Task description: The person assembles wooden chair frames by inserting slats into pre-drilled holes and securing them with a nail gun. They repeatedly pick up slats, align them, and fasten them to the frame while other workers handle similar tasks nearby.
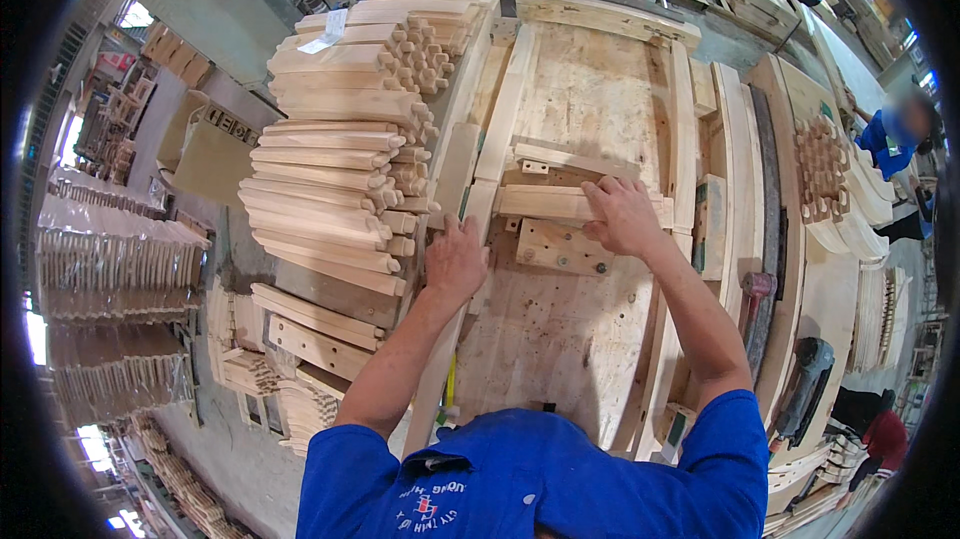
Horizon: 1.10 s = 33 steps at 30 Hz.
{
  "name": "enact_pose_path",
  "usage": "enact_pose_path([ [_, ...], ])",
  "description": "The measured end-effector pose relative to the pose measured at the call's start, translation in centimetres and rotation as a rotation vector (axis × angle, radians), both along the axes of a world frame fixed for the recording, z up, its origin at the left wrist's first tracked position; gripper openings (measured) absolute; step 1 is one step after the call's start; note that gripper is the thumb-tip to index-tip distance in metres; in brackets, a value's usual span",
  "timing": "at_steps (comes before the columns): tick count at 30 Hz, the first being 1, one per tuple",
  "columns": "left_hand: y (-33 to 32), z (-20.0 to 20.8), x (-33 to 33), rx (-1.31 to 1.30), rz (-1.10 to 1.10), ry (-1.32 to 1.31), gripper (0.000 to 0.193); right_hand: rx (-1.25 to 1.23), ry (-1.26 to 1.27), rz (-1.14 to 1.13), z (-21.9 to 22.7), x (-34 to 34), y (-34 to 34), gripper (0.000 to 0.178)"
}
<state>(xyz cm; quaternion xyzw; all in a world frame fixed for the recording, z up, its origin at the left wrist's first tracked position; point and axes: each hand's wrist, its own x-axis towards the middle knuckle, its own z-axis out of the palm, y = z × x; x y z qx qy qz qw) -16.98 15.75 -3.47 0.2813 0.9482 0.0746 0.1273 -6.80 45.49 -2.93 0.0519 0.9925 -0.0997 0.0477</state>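
Observation:
My right hand [622, 217] grips a short pale wooden slat [545, 203] near its right end, fingers over the top edge. The slat lies crosswise in a wooden frame jig [484, 201], between its two long rails. Just nearer to me is a wooden block [562, 249] with bolts and holes, and just beyond lies another thin wooden strip [575, 160]. My left hand [457, 259] rests at the left rail with its fingers stretched forward and apart. Beside it, to the left, is a stack of shaped wooden pieces [325, 174] with tenon ends.
A red-headed mallet [760, 285] and a dark power tool [806, 389] lie along the right side. More tenoned pieces [820, 171] are stacked farther right, near a person in blue [880, 144]. A cardboard box [208, 149] stands on the floor at left.

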Motion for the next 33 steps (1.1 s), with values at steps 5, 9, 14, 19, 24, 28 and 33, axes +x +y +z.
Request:
enact_pose_path([
  [5, -0.2, -0.7, -0.4, 0.038, -0.042, 0.016, 0.045, -0.065, 0.059, -0.016, -1.3, 0.1, 0.8, 0.076],
  [9, -0.5, -1.3, -0.7, 0.057, -0.091, 0.043, 0.041, -0.114, 0.055, -0.008, -2.3, 0.2, 1.3, 0.075],
  [14, -0.5, -1.4, -0.7, 0.064, -0.085, 0.039, 0.043, -0.103, 0.012, 0.0, -1.6, -0.4, 1.1, 0.072],
  [19, -0.6, -2.1, -0.8, 0.047, -0.074, 0.033, 0.055, -0.146, 0.054, -0.002, -1.6, -0.3, 1.3, 0.071],
  [24, -0.7, -2.4, -0.9, 0.062, -0.095, 0.038, 0.055, -0.235, 0.072, -0.079, -2.9, -0.3, 0.7, 0.062],
  [28, -0.9, -2.1, -0.7, 0.068, -0.088, 0.028, 0.056, -0.37, 0.077, -0.121, -5.1, -1.5, -0.3, 0.051],
  [33, -1.1, -0.7, 0.0, 0.087, -0.04, -0.048, 0.053, -0.458, 0.07, -0.095, -6.8, -4.1, -1.9, 0.047],
])
